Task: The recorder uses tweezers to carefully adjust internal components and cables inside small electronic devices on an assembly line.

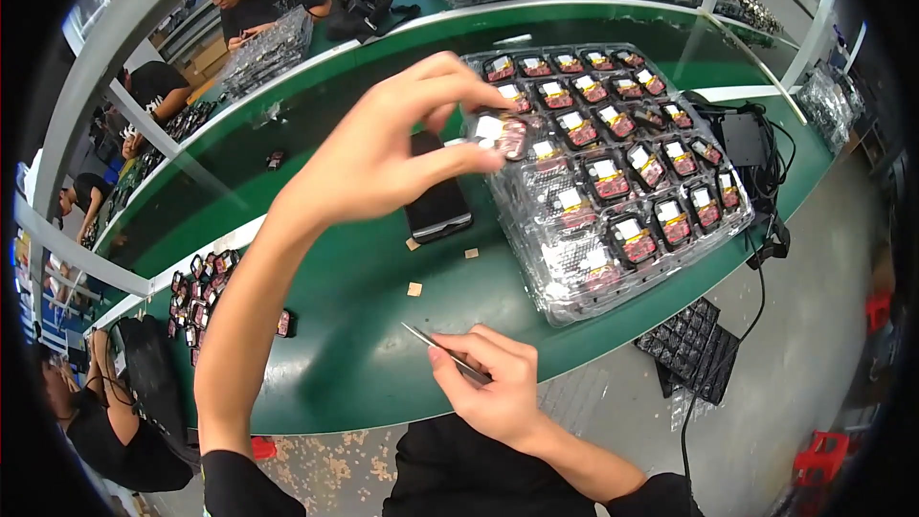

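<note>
1. The left hand pinches a small dark component between thumb and fingertips, holding it in the air over the near-left corner of the clear tray stack.
2. The component sits right of the palm, at the fingertips (its long axis hard to tell).
3. The right hand, nearer the body and well apart, grips metal tweezers with fingers pressed together, tips pointing far-left.
4. A black phone lies on the green table below the left hand.
</note>
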A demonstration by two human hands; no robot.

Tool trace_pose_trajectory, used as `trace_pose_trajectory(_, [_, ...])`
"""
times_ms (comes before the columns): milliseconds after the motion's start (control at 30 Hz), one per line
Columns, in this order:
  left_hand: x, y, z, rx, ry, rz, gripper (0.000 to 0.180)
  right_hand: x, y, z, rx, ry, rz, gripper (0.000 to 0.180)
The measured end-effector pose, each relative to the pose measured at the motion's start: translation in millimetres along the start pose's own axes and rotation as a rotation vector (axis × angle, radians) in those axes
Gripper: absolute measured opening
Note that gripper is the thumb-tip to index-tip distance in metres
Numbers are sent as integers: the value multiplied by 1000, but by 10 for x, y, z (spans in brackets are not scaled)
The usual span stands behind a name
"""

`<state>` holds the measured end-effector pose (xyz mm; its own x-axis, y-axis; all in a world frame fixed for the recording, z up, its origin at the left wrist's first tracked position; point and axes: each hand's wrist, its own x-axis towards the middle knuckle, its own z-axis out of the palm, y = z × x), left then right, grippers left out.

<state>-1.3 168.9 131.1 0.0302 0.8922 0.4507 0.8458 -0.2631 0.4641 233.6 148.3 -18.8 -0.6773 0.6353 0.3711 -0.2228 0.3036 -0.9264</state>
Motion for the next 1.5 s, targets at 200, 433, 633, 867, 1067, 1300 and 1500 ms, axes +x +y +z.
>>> trace_pose_trajectory(200, [428, -293, 27, 31, -220, 149, 45, -22, 19, -6, -20, -30, 10, 17])
trace_pose_trajectory(433, [336, -1611, -75, 212, 299, -456, 40, 1, 7, -3, -15, 8, -55, 16])
trace_pose_trajectory(633, [788, -2410, 670, 4, -118, -133, 59, -40, 2, 43, -95, 98, -64, 16])
trace_pose_trajectory(867, [884, -2583, 1156, 143, 5, -45, 48, -28, -119, 154, -129, 82, -49, 12])
trace_pose_trajectory(1067, [796, -2465, 822, 427, -37, -118, 28, -8, -132, 83, -154, 96, -35, 11])
trace_pose_trajectory(1300, [-314, -2592, -51, 479, -32, -405, 20, -79, -59, 122, -82, 35, -22, 14])
trace_pose_trajectory(1500, [-1245, -2338, -742, 667, -129, -791, 19, -5, -74, 99, -158, 77, -63, 14])
